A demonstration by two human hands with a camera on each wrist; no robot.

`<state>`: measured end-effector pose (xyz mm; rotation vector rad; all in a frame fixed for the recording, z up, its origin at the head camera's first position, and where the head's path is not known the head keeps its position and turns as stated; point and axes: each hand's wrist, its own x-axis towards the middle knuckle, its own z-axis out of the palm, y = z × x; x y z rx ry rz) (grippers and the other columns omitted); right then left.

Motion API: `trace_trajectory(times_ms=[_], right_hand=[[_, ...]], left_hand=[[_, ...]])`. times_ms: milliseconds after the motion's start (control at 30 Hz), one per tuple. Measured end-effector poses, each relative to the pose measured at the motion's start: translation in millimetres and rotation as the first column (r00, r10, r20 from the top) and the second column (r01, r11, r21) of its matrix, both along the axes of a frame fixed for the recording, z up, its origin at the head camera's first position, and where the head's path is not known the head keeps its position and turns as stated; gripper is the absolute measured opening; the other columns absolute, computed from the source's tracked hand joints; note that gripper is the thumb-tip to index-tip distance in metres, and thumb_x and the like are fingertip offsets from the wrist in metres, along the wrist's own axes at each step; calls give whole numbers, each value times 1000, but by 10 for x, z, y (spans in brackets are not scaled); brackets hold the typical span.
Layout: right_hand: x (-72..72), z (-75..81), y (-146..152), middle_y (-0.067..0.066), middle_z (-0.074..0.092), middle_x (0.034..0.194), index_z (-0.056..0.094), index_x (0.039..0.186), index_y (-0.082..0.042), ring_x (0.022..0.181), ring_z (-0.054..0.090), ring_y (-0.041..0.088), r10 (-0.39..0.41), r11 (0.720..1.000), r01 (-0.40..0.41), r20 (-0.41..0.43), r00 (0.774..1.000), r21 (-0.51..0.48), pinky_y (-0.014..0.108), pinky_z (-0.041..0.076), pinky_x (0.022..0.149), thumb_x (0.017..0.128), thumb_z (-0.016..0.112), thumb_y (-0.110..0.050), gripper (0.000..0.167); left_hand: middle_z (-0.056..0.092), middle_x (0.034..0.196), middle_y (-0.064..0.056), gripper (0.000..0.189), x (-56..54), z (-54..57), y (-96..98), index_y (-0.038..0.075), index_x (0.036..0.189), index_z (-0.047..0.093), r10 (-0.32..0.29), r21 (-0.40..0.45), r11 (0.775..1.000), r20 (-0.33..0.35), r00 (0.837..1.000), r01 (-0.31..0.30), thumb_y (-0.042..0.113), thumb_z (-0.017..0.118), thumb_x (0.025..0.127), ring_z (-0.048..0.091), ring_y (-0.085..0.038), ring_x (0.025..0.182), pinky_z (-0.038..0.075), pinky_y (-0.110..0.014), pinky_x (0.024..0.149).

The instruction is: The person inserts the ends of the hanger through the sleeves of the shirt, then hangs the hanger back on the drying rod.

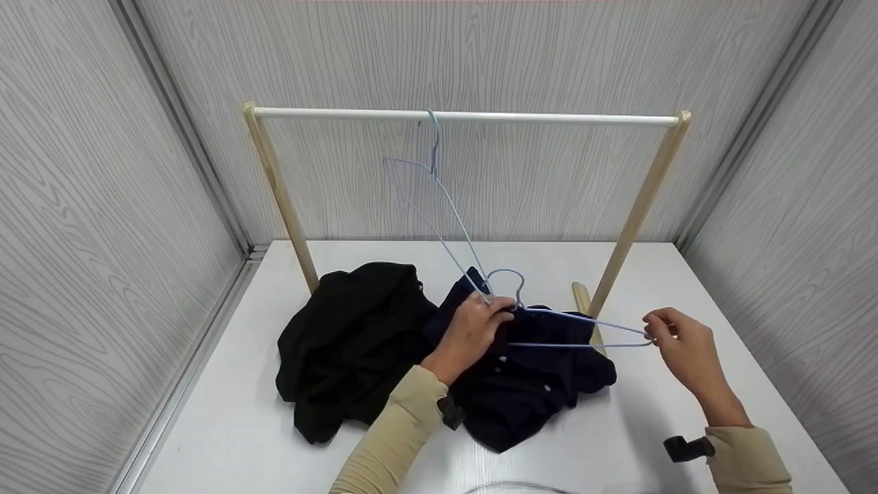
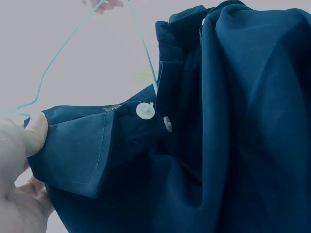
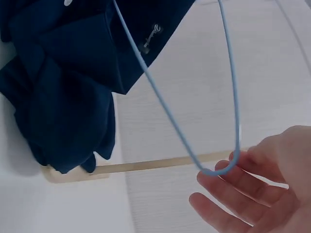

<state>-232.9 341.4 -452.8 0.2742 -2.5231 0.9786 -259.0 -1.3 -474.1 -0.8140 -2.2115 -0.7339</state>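
A dark navy shirt (image 1: 511, 405) with white buttons lies bunched on the table, its collar (image 2: 73, 150) lifted. My left hand (image 1: 473, 329) pinches this collar between thumb and fingers. A light blue wire hanger (image 3: 168, 112) has one end inside the shirt's neck opening, where the cloth hides it. Its hook (image 1: 521, 281) stands up beside my left fingers. At the hanger's other end, out to the right, my right hand (image 1: 686, 346) pinches the rounded corner with thumb and fingertips. In the right wrist view, that hand's lower finger is extended away from the wire.
A rack with a white rail (image 1: 549, 118) and wooden posts (image 1: 638, 206) stands behind the shirt. Another blue wire hanger (image 1: 436, 140) hangs from the rail, its lower end overlapping my left hand. A heap of black clothing (image 1: 357, 343) lies left of the shirt.
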Motion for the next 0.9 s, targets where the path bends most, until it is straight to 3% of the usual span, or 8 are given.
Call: trace_trajectory(times_ms=[133, 200, 300, 433, 500, 567, 767, 900], right_hand=[[-27, -158, 72, 15, 71, 97, 66, 110, 6, 80, 68, 1, 46, 985, -10, 204, 978, -175, 19, 58, 70, 104, 51, -19, 29], [-64, -261, 99, 10, 70, 99, 62, 113, 8, 84, 70, 6, 134, 941, -23, 307, 942, -338, 25, 60, 75, 105, 49, -22, 34], [-108, -439, 127, 2, 68, 99, 59, 116, 5, 92, 71, 15, 341, 786, -23, 402, 850, -617, 34, 60, 83, 106, 46, -24, 33], [-130, -659, 110, 8, 67, 103, 61, 113, -2, 97, 70, 23, 589, 491, 63, 384, 711, -869, 39, 57, 91, 108, 41, -15, 24], [-129, -748, 69, 10, 67, 105, 61, 112, -4, 97, 70, 23, 648, 415, 82, 358, 672, -906, 39, 56, 92, 107, 40, -10, 23], [-118, -811, -2, 9, 68, 105, 61, 112, -4, 95, 70, 22, 660, 411, 69, 349, 665, -909, 37, 57, 91, 106, 40, -7, 22], [-116, -861, -321, 8, 72, 101, 53, 121, 14, 83, 71, 17, 567, 537, -51, 315, 761, -842, 32, 60, 78, 101, 54, -5, 28], [-129, -863, -497, 9, 70, 101, 45, 128, 17, 79, 70, 16, 542, 615, -75, 351, 764, -785, 32, 61, 73, 100, 57, -6, 38]], left_hand=[[76, 98, -3, 17, 6, -10, 18, 10, 107, 73, -9, 8, 1000, -16, 1000, 9, 16, 69, 92, 65, -20, 85, 53, -28, 79], [76, 99, -3, 17, 10, -18, 30, 10, 107, 72, -14, 3, 1000, -15, 1000, 14, 17, 68, 93, 64, -20, 84, 53, -28, 79], [76, 100, -3, 17, 16, -32, 41, 9, 108, 72, -24, -3, 1000, -15, 1000, 24, 16, 67, 93, 65, -20, 83, 53, -28, 78], [76, 101, -3, 17, 17, -43, 53, 8, 108, 72, -31, 13, 999, 6, 1000, 31, 16, 66, 94, 66, -18, 84, 52, -29, 78], [76, 102, -3, 18, 17, -41, 62, 8, 109, 72, -37, 32, 999, 20, 999, 36, 16, 66, 94, 67, -18, 86, 52, -29, 79], [76, 103, -4, 18, 14, -41, 69, 8, 109, 72, -44, 49, 998, 32, 999, 42, 17, 66, 95, 67, -18, 88, 52, -30, 80], [76, 101, -4, 18, 15, -44, 84, 8, 108, 72, -42, 74, 996, 26, 999, 40, 17, 66, 94, 67, -18, 87, 53, -30, 80], [76, 101, -4, 18, 18, -51, 100, 8, 109, 71, -36, 76, 997, 34, 999, 33, 18, 66, 94, 67, -19, 88, 53, -30, 81]])
